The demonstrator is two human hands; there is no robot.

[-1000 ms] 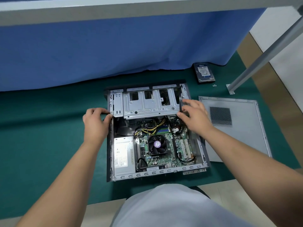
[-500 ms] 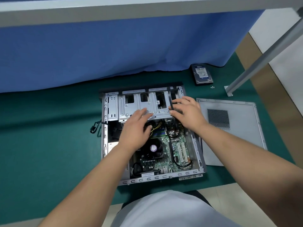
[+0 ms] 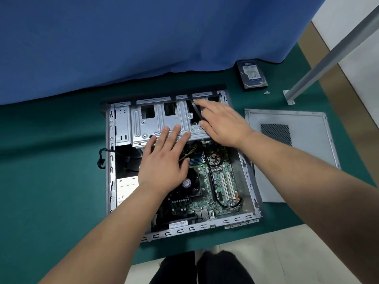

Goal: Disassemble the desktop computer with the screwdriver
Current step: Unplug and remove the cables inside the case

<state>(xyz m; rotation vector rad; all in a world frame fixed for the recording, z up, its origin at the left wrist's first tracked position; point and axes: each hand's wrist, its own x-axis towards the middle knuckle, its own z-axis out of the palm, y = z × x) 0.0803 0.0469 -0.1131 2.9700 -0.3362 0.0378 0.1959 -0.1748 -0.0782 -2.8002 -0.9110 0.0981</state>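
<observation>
The open desktop case [image 3: 110, 181] lies flat on the green mat, its motherboard [image 3: 207, 193] and black CPU fan [image 3: 191, 184] exposed. A silver metal drive cage [image 3: 149, 126] spans the far end of the case. My left hand [image 3: 164, 162] lies flat over the case with straight fingers resting on the cage's near edge. My right hand [image 3: 223, 124] reaches onto the cage's right part, fingers extended beside a black cable [image 3: 196, 109]. No screwdriver is in view.
The removed side panel [image 3: 303, 148] lies right of the case. A hard drive [image 3: 253, 75] and two small screws [image 3: 266, 92] sit at the far right. A metal table leg [image 3: 320, 62] slants there. A blue curtain [image 3: 143, 37] hangs behind.
My left hand has moved from the case's left wall onto the drive cage. My right hand has slid from the cage's right side further onto it. The view has shifted lower.
</observation>
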